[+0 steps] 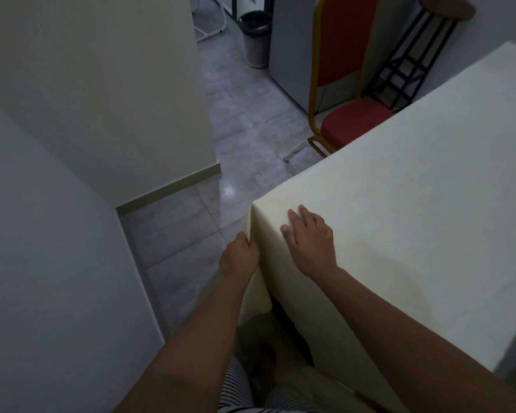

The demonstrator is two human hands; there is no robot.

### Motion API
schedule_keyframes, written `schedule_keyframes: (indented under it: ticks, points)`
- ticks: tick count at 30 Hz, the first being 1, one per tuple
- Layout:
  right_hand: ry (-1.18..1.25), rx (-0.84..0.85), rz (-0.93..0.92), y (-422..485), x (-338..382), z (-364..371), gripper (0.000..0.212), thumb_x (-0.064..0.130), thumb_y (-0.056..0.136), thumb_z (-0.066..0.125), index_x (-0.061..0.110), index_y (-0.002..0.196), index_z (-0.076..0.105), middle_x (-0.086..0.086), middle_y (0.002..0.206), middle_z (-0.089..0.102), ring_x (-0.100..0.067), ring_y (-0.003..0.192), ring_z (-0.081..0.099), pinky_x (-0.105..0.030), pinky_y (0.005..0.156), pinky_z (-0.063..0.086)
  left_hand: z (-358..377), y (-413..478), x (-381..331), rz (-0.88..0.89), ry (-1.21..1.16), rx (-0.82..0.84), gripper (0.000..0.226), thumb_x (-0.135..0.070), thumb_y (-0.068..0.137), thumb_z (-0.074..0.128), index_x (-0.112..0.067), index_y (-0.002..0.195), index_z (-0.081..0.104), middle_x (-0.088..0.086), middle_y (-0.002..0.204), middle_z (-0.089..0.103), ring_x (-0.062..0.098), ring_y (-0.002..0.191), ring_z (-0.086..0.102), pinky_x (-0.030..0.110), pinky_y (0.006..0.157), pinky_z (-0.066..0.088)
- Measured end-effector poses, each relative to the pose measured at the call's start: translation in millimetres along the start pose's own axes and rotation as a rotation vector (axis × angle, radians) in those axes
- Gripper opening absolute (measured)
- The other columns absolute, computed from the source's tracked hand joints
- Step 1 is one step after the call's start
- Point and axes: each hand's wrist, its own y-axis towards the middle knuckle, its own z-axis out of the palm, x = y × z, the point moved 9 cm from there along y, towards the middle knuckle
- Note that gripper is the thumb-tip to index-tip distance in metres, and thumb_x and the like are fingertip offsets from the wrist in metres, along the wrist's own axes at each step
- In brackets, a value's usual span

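A cream tablecloth [414,186] covers a table that fills the right half of the head view. Its near left corner hangs down in a fold. My left hand [239,255] pinches that hanging fold just below the corner, fingers curled into the cloth. My right hand [309,238] lies flat on top of the cloth close to the corner, fingers straight and spread, pressing it down.
A red chair with a gold frame [344,84] stands at the table's far side. Behind it is a black metal stand [414,64]. A dark waste bin [255,38] sits on the grey tiled floor [245,120]. White walls [87,84] close the left side.
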Motion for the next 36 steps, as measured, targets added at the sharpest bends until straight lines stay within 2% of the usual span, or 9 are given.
schedule_keyframes:
  ticks: [7,12,17,20,22,24,27,30,36]
  points:
    - [0.024,-0.019,-0.004,0,-4,2,0.05,0.043,0.099,0.023,0.021,0.142,0.035,-0.007,0.153,0.03,-0.026,0.139,0.026,-0.044,0.11,0.023,-55,4,-9,0.071,-0.127,-0.36,0.031,-0.025,0.091,0.05,-0.014,0.062,0.046,0.013,0.063,0.058,0.024,0.056,0.051,0.03,0.055,0.035]
    - [0.016,-0.043,-0.009,-3,-1,2,0.056,0.048,0.097,0.016,0.021,0.143,0.034,-0.006,0.154,0.03,-0.026,0.14,0.026,-0.042,0.111,0.023,-8,-1,-8,0.018,0.061,-0.124,0.024,-0.024,0.092,0.042,-0.015,0.075,0.056,0.007,0.078,0.064,0.024,0.07,0.059,0.029,0.062,0.045]
    - [0.015,-0.048,0.004,-5,-2,4,0.064,0.053,0.094,0.008,0.022,0.145,0.032,-0.005,0.155,0.028,-0.025,0.142,0.024,-0.041,0.113,0.021,-16,-5,-6,0.023,0.058,-0.196,0.026,-0.023,0.095,0.042,-0.015,0.073,0.056,0.0,0.067,0.052,0.018,0.061,0.052,0.024,0.051,0.031]
    - [0.022,-0.05,0.008,-4,0,2,0.065,0.053,0.093,0.008,0.023,0.145,0.031,-0.005,0.155,0.028,-0.025,0.142,0.023,-0.041,0.113,0.02,19,-4,-6,0.081,0.158,0.089,0.027,-0.033,0.096,0.04,-0.016,0.09,0.06,0.003,0.088,0.064,0.021,0.08,0.061,0.029,0.068,0.047]
    - [0.017,-0.042,0.011,-5,0,1,0.066,0.053,0.092,0.007,0.023,0.146,0.031,-0.004,0.155,0.027,-0.024,0.142,0.023,-0.041,0.113,0.021,40,-1,4,0.088,0.224,0.348,0.035,-0.047,0.091,0.047,-0.019,0.109,0.059,0.004,0.11,0.063,0.024,0.1,0.06,0.036,0.081,0.049]
    - [0.025,-0.034,0.014,-4,0,2,0.063,0.052,0.094,0.009,0.023,0.145,0.032,-0.004,0.155,0.028,-0.024,0.141,0.024,-0.041,0.112,0.021,34,5,19,0.049,0.275,0.449,0.05,-0.049,0.087,0.055,-0.017,0.125,0.053,0.005,0.125,0.058,0.025,0.112,0.057,0.037,0.089,0.048]
    - [0.062,-0.052,0.037,0,1,-2,0.051,0.043,0.098,0.022,0.021,0.14,0.041,-0.005,0.151,0.036,-0.025,0.137,0.031,-0.042,0.108,0.027,-10,25,34,-0.013,0.283,0.339,0.046,-0.04,0.09,0.055,-0.012,0.126,0.051,0.009,0.127,0.057,0.026,0.111,0.057,0.038,0.092,0.048]
    - [0.127,-0.109,0.097,8,3,-16,0.041,0.033,0.099,0.034,0.018,0.135,0.047,-0.005,0.147,0.041,-0.025,0.131,0.037,-0.041,0.104,0.031,-55,43,27,-0.023,0.197,0.233,0.038,-0.034,0.093,0.049,-0.009,0.12,0.054,0.011,0.122,0.059,0.028,0.107,0.057,0.034,0.085,0.043]
    - [0.163,-0.166,0.129,29,17,-38,0.042,0.032,0.099,0.035,0.017,0.137,0.046,-0.003,0.148,0.04,-0.022,0.132,0.037,-0.039,0.107,0.029,-84,63,3,0.05,0.035,0.16,0.026,-0.026,0.095,0.045,-0.005,0.1,0.059,0.016,0.109,0.064,0.029,0.095,0.058,0.032,0.08,0.041]
